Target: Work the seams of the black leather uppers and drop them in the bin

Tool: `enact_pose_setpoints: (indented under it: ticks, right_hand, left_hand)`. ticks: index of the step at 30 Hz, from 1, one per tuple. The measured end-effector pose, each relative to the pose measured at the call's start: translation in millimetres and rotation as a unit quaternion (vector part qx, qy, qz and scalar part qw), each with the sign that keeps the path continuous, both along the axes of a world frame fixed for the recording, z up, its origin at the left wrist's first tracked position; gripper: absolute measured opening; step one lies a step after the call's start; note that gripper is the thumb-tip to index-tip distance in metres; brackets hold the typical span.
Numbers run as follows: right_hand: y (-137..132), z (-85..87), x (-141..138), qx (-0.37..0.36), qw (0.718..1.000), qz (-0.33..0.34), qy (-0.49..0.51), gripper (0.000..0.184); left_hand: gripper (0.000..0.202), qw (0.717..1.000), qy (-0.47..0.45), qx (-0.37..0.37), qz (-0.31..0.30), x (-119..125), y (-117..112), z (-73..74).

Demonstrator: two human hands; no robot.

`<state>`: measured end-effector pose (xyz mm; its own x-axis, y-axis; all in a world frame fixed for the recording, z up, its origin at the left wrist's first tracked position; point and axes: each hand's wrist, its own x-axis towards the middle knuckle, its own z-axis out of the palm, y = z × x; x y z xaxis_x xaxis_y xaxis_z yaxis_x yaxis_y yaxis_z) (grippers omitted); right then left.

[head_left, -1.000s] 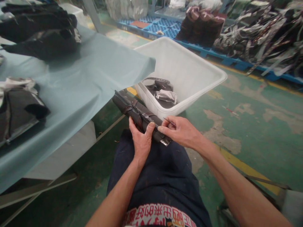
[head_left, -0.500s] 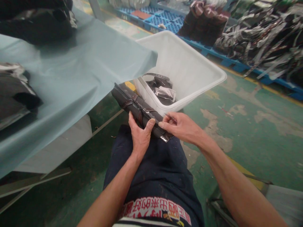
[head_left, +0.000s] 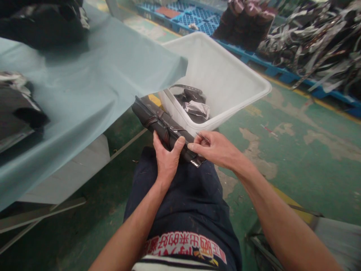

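Note:
A long black leather-like bag (head_left: 162, 126) with brown-edged straps lies slantwise above my lap, its far end by the table edge. My left hand (head_left: 168, 156) grips its near side, thumb up on top and fingers against the edge. At its near right end is my right hand (head_left: 213, 147), closed, with thumb and forefinger pinched at the bag's surface. A thin, pointed metal tool (head_left: 203, 138) is tucked in the right hand's fingers; its exact kind is hard to make out. What the fingertips pinch is too small to tell.
Beyond the bag stands a white plastic bin (head_left: 231, 75) with black pieces (head_left: 194, 103) inside. A table with a pale blue-green cover (head_left: 107, 64) fills the left, bearing dark bundles (head_left: 42, 30). Blue pallets (head_left: 197, 24) with piled straps (head_left: 318, 45) line the back.
The view has shifted slightly. Both hands keep nearly the same place on the bag; the right hand sits a touch higher in the picture.

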<state>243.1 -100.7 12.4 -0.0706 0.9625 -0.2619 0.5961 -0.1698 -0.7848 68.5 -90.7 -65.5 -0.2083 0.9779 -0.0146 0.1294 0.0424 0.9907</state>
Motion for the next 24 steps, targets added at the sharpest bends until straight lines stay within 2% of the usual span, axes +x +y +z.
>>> enact_pose_setpoints:
  ticks: [4,7,11,24]
  right_hand:
    - [-1,1.6,-1,0.002,1.0,-0.007,-0.014,0.036]
    - [-2,2.6,-3,0.005,1.0,-0.013,-0.021,0.034]
    - [-2,3.2,-4,0.003,0.999,-0.024,-0.029,0.034]
    - [-3,4.0,-8,0.014,0.998,-0.043,-0.039,0.034]
  left_hand:
    - [0.087,1.0,-0.005,-0.012,-0.006,3,0,6.5]
    - [0.088,1.0,-0.014,-0.015,-0.004,5,0,9.5]
    - [0.093,1.0,-0.023,-0.012,0.003,8,-1,11.1]
    - [0.089,1.0,-0.015,-0.019,-0.006,11,-3,14.3]
